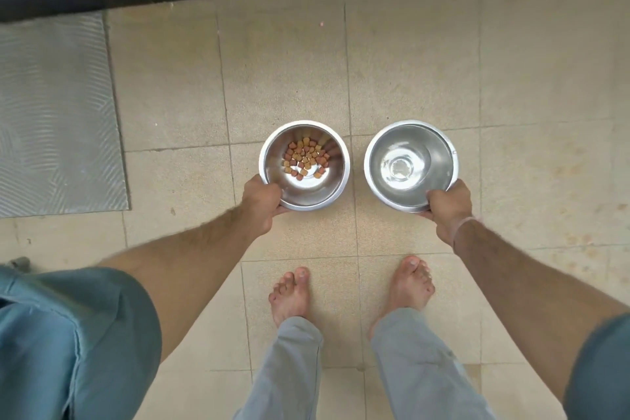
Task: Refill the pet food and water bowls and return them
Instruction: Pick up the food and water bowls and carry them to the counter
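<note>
The left hand grips the near rim of the food bowl, which has a little kibble inside. The right hand grips the water bowl the same way. Both sit side by side over the tiles. They are best lowered level and slowly, so the water doesn't slop.

Nothing readable is showing anywhere in the frame: no text, label, brand, number or sign. The food bowl and the water bowl at the centre are presenting only plain polished metal. The grey mat at the left edge is carrying nothing but a ribbed line pattern.
</note>
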Demonstrator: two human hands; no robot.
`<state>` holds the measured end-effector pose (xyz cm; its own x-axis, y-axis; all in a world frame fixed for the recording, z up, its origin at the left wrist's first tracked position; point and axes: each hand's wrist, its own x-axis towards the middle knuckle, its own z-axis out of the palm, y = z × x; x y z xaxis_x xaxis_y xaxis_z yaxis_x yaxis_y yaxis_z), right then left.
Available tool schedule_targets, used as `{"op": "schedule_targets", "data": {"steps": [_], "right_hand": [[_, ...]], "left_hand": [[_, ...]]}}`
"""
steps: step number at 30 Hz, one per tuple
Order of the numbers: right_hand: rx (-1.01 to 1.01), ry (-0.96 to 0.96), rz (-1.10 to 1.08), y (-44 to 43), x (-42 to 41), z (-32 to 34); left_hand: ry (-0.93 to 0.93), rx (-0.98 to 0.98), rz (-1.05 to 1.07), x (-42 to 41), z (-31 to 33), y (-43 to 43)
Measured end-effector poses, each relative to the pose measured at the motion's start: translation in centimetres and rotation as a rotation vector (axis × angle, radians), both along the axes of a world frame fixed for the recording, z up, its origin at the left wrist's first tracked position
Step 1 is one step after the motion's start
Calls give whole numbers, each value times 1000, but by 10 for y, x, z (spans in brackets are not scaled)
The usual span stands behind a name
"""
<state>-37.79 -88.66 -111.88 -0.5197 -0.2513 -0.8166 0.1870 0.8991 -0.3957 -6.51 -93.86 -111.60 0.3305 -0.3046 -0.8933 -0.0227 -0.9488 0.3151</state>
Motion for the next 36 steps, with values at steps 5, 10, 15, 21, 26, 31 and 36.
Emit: {"op": "schedule_targets", "data": {"steps": [5, 10, 15, 21, 26, 31, 36], "right_hand": [[-74, 19, -39, -21, 7, 82], [-168, 54, -67, -41, 16, 177], [-268, 83, -96, -54, 22, 275], [-359, 146, -106, -54, 23, 394], [-398, 221, -95, -39, 15, 484], [-441, 305, -56, -15, 0, 573], [-480, 410, -49, 23, -16, 666]], "left_hand": [[21, -80, -70, 3, 81, -34], [59, -182, -120, 0, 174, -71], [72, -270, -160, -2, 273, -100], [90, -376, -214, -7, 397, -116], [78, -465, -257, -12, 494, -112], [19, -521, -335, -20, 581, -102], [-9, -631, -398, -37, 674, -79]]}}
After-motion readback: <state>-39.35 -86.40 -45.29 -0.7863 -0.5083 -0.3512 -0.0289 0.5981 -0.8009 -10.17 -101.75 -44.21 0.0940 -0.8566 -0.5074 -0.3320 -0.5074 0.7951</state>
